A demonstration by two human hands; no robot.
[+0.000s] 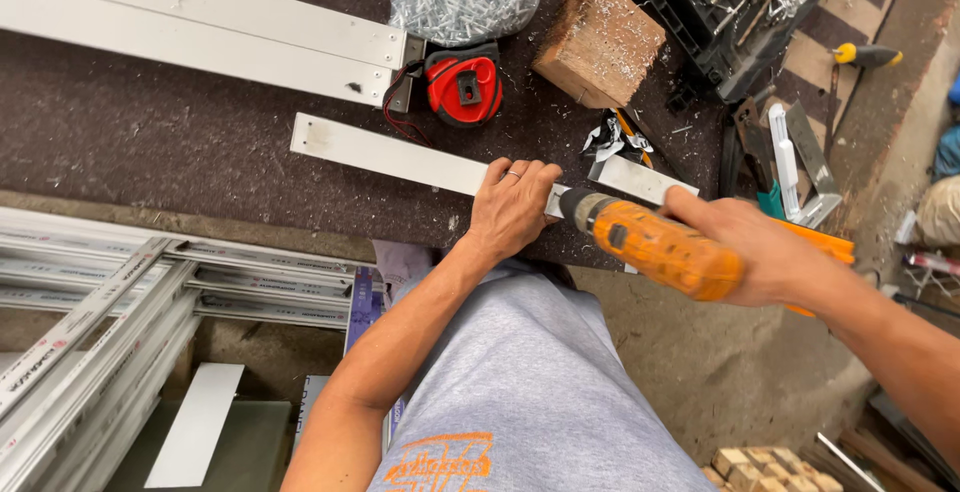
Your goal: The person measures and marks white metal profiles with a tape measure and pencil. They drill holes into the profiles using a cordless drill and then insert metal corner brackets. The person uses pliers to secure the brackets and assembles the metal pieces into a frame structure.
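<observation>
Even daylight; sharp; soft shadows

orange drill [665, 249], red tape measure [463, 85], white strip [400, 157]

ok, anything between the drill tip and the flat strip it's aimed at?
Nothing visible. The orange drill in the right hand has its chuck right at the flat aluminium strip, beside the left hand that presses the strip onto the bench. The bit itself is hidden behind the chuck and the left hand's fingers.
</observation>
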